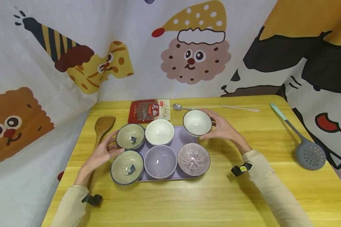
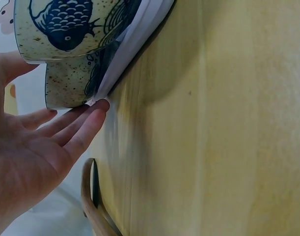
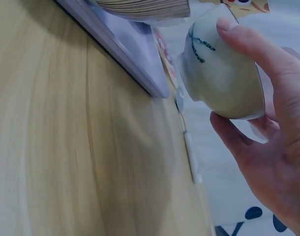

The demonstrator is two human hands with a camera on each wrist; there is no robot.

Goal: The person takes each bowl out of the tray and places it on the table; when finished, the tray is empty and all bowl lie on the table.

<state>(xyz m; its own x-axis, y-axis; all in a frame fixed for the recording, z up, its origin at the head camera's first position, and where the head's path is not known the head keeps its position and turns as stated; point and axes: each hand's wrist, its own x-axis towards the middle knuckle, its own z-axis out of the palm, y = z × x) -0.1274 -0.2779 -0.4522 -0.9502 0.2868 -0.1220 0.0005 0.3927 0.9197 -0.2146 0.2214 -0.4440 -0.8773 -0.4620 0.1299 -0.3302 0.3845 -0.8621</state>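
My right hand (image 1: 222, 126) holds a small white bowl (image 1: 197, 122) with a brown rim, thumb and fingers spread around its side. In the right wrist view this bowl is off the purple tray (image 3: 140, 69), tilted, with green marks on its outside. At the left, my left hand (image 1: 102, 154) touches the back fish-patterned bowl (image 1: 128, 134), its fingertips low by the tray edge in the left wrist view. A second fish-patterned bowl (image 1: 125, 170) sits in front of it. On the tray also stand a plain white bowl (image 1: 159, 130), a purple bowl (image 1: 160, 160) and a striped bowl (image 1: 194, 157).
Behind the tray lie a red spice packet (image 1: 145, 112), a metal spoon (image 1: 178, 107) and a thin pale stick (image 1: 240, 108). A wooden spatula (image 1: 104, 123) lies beyond the left hand. Far right is a grey slotted turner (image 1: 309, 154). A patterned curtain (image 1: 147, 69) hangs behind the table.
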